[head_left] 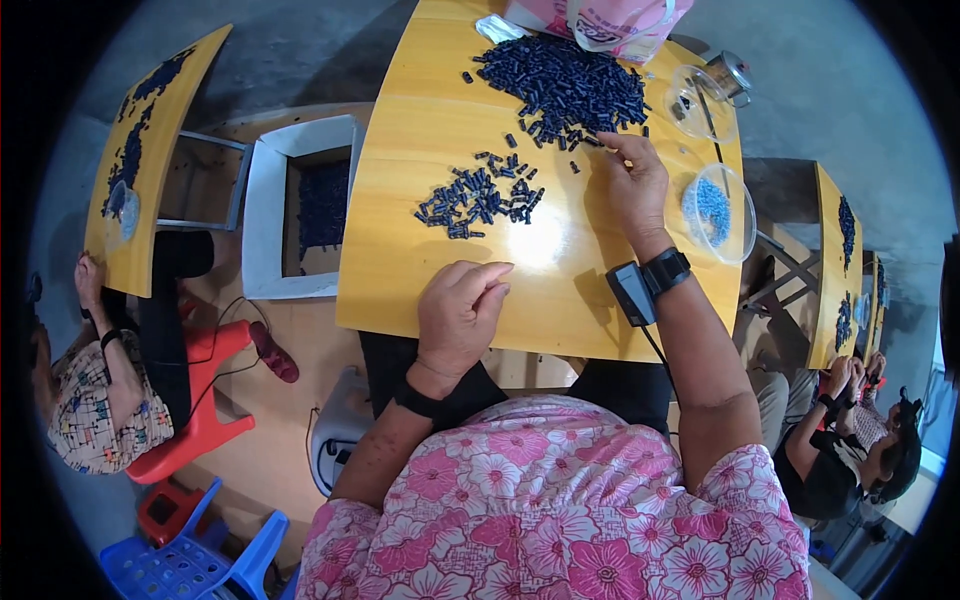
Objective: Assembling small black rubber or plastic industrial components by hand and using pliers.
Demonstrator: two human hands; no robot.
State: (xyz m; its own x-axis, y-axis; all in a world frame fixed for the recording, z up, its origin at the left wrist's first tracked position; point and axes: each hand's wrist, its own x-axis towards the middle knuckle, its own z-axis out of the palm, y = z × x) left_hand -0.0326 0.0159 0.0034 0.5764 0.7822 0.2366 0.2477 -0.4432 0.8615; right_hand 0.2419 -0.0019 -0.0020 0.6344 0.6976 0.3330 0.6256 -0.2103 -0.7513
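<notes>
Two heaps of small dark blue parts lie on a yellow table (400, 270).

Right hand (632, 180) pinches at the edge of the big heap (565, 85), fingers together; the small heap (480, 200) lies just left, likely sorted aside. Left hand (458, 315) rests loosely curled near the table's front edge, seemingly empty. Clear bowl of pale blue bits (718, 210) sits right, unobstructed.

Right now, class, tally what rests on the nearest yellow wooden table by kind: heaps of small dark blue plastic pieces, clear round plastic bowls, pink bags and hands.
Heaps of small dark blue plastic pieces: 2
Clear round plastic bowls: 2
Pink plastic bag: 1
Hands: 2, left hand, right hand
Total: 7
</notes>
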